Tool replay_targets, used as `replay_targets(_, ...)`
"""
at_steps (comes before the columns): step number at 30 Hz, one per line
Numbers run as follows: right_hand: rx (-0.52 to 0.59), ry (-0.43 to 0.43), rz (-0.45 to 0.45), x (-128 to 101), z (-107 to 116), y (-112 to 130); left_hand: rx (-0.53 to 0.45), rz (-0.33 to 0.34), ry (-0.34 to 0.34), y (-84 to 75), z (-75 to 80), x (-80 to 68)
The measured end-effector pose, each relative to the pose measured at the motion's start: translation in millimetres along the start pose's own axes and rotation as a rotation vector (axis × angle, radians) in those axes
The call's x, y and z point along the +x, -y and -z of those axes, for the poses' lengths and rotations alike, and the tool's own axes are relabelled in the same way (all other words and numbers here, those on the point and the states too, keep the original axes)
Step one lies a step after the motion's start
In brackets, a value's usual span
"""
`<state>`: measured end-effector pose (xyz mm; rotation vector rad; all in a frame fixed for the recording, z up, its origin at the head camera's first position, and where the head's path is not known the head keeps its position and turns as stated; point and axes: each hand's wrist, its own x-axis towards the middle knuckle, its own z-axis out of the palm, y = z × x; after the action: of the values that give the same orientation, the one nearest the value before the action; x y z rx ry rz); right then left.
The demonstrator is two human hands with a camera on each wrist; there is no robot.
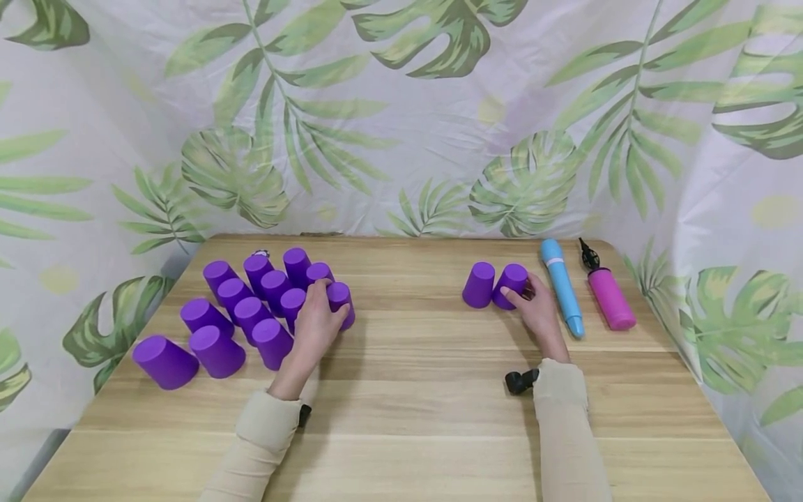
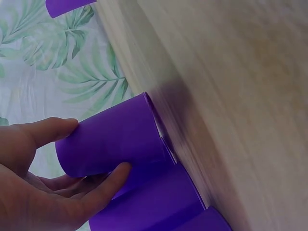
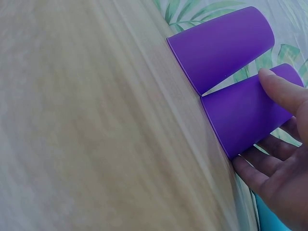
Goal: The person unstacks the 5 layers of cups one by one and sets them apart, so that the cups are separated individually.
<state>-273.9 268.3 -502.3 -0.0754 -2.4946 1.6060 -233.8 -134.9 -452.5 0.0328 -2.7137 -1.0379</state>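
Purple cups stand upside down on the wooden table (image 1: 408,376). At the right edge of the left-hand group, my left hand (image 1: 318,324) holds one purple cup (image 1: 339,296) between thumb and fingers. The left wrist view shows that cup (image 2: 113,134) on the table, against a neighbouring cup (image 2: 149,202). Over on the right, my right hand (image 1: 536,310) grips another purple cup (image 1: 512,279), thumb on the near side and fingers around the far side. Its rim meets that of a second cup (image 1: 479,284) just to the left, as the right wrist view shows.
Several more purple cups (image 1: 216,352) stand in loose slanting rows at the left. Right of my right hand lie a blue tube-shaped pump (image 1: 563,289) and a pink hand pump (image 1: 611,300) with a black nozzle. A leaf-print cloth (image 1: 426,139) hangs behind the table.
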Motion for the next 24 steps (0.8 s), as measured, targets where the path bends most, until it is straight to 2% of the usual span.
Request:
replay_targets(10, 0.019, -0.003, -0.004, -0.7, -0.4, 2.0, 0.015, -0.004, 0.031, -2.1, -1.7, -0.6)
replay_targets(16, 0.021, -0.007, -0.005, -1.3, -2.0, 1.6, 0.058, -0.047, 0.004, -2.7, 0.0, -5.7)
replay_targets(20, 0.017, -0.004, -0.007, -1.1, -2.5, 0.6, 0.147, -0.143, -0.108, -13.8, 6.3, -16.6)
replay_targets(24, 0.017, 0.001, -0.014, 0.0, 0.3, 0.4, 0.158, -0.309, -0.218, -44.0, 11.6, -24.7)
